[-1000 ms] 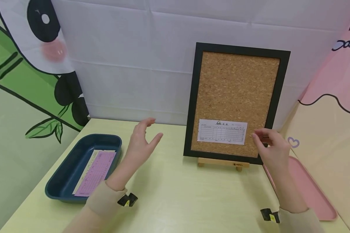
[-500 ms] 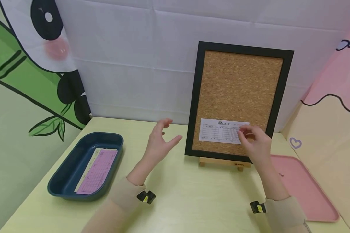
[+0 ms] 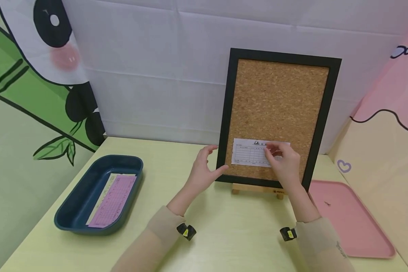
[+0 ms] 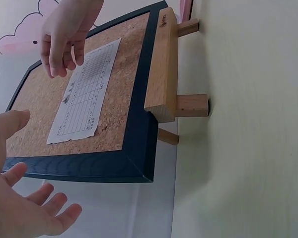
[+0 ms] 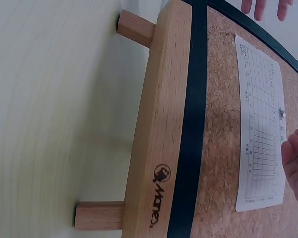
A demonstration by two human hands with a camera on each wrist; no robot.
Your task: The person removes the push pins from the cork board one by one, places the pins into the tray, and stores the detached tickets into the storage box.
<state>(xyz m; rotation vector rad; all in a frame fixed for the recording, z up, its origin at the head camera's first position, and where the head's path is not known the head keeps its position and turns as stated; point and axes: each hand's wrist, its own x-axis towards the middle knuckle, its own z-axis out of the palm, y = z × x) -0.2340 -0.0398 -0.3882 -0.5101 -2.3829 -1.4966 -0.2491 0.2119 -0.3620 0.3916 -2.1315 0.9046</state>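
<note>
A black-framed cork board (image 3: pixel 278 102) leans upright on a small wooden easel (image 3: pixel 258 189). Low on the cork is a white printed form slip (image 3: pixel 249 153), with a silvery pushpin (image 5: pixel 281 113) at the middle of its top edge. My right hand (image 3: pixel 285 164) hovers in front of the slip's right part, fingers loosely bent, covering part of it in the head view. No object shows between its fingertips in the left wrist view. Beside the board's lower left edge is my left hand (image 3: pixel 203 173), thumb and fingers spread apart and holding nothing; whether it touches the frame I cannot tell.
A dark blue tray (image 3: pixel 66 211) at the left holds a pink printed slip (image 3: pixel 113 200) over a pale yellow one. A pink tray (image 3: pixel 357 226) at the right carries a tiny object (image 3: pixel 327 203), too small to identify. A white cloth backdrop (image 3: pixel 149 75) stands behind.
My right hand has moved left from the board's right edge to in front of the white slip. My left hand has moved right, to the board's lower left edge.
</note>
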